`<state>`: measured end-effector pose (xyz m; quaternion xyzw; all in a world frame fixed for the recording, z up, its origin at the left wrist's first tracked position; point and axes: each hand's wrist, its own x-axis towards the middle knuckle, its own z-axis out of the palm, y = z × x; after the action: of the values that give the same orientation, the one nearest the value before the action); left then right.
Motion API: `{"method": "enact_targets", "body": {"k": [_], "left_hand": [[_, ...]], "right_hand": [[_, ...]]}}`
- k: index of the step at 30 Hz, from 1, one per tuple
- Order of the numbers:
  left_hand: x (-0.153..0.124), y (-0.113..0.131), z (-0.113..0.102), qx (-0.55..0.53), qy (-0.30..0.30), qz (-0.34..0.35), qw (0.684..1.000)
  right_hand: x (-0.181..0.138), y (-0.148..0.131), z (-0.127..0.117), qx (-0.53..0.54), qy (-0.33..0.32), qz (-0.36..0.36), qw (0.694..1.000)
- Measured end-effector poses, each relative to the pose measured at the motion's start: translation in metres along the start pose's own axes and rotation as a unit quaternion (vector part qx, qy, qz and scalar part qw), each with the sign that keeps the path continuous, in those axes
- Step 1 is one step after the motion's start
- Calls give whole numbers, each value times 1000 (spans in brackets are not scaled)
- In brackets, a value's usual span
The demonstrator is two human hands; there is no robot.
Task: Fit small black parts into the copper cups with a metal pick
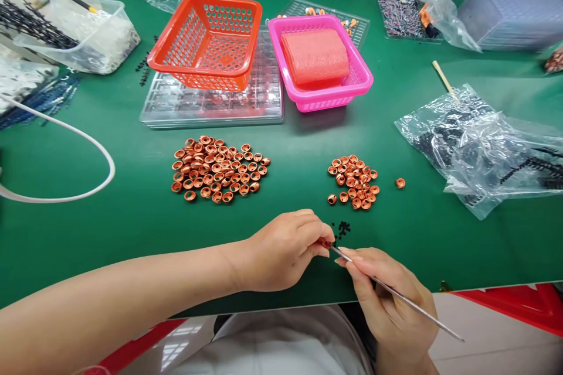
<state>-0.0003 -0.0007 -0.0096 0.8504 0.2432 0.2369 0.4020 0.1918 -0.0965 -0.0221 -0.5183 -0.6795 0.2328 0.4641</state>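
Observation:
My left hand (285, 249) pinches a small copper-coloured ring-like part (325, 242) between thumb and fingertips. In my right hand (391, 299) is a thin metal rod (413, 304), gripped like a pen, its tip at the copper part. Whether the tip sits inside the part I cannot tell. Just beyond the fingertips lies a scatter of tiny black pieces (343, 227). Farther out is a small pile of copper-coloured parts (356, 181), with a single one (400, 183) off to its right. A larger pile of similar parts (215, 170) spreads to the left.
An orange basket (204, 73) rests on stacked clear trays (211, 117). Beside it a pink basket (334, 99) holds a red foam roll (314, 55). Plastic bags (475, 146) with black pieces lie right. A white cable (108, 167) loops at left, near a clear tub (105, 41).

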Motion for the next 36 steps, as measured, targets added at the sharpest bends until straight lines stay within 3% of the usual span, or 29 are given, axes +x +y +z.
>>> {"method": "enact_targets", "body": {"k": [5, 11, 13, 19, 26, 30, 33, 36], "left_hand": [[3, 2, -1, -32, -3, -50, 998], [8, 6, -9, -164, -18, -150, 975], [9, 6, -11, -207, -25, -176, 962], [11, 7, -15, -271, -27, -216, 938], [10, 7, -15, -288, -34, -215, 933], [9, 6, -17, -214, -36, -190, 958], [9, 4, -27, -82, -24, -145, 986], [6, 2, -41, 63, -15, -125, 990]], "right_hand": [[1, -3, 4, 19, 24, 4, 1000], [3, -5, 10, 136, 196, 74, 968], [5, -4, 10, 158, 224, 79, 958], [6, 0, 9, 187, 225, 86, 953], [5, -1, 10, 179, 232, 90, 952], [5, -2, 9, 183, 219, 87, 955], [3, -2, 8, 185, 207, 86, 957], [2, -1, 7, 183, 198, 85, 959]]}}
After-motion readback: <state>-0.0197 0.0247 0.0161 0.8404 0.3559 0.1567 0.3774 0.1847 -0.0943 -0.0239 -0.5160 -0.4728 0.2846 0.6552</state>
